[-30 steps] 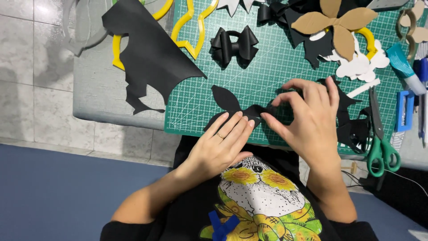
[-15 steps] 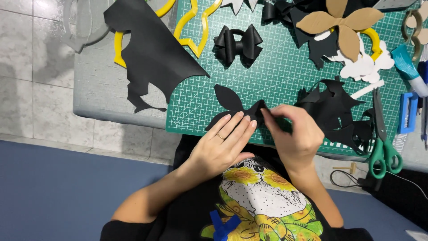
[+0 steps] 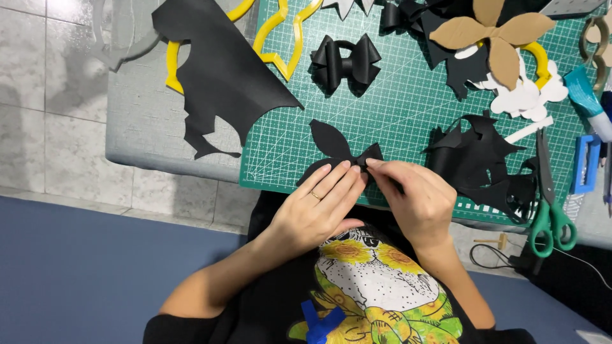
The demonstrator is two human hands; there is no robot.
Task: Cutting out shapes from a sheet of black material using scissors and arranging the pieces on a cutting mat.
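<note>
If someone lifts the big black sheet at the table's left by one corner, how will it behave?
The black sheet is probably floppy: it looks thin and lies flat. Probably light too. Its narrow cut points at the lower edge may bend or tear, and it could drag the yellow template lying partly beneath it.

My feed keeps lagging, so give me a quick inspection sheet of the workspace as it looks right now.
Surface: green cutting mat on a grey table.
Job's things: black bow piece at the mat's near edge, pinched at its middle.
Clutter: finished black bow, large black cut sheet, yellow templates, tan petal shape, black offcuts, green-handled scissors.
Grippers: left hand flat on the piece; right hand fingers pinching its centre.
Cables: black cord by the table's near right.
Surroundings: tiled floor, blue surface.
</note>
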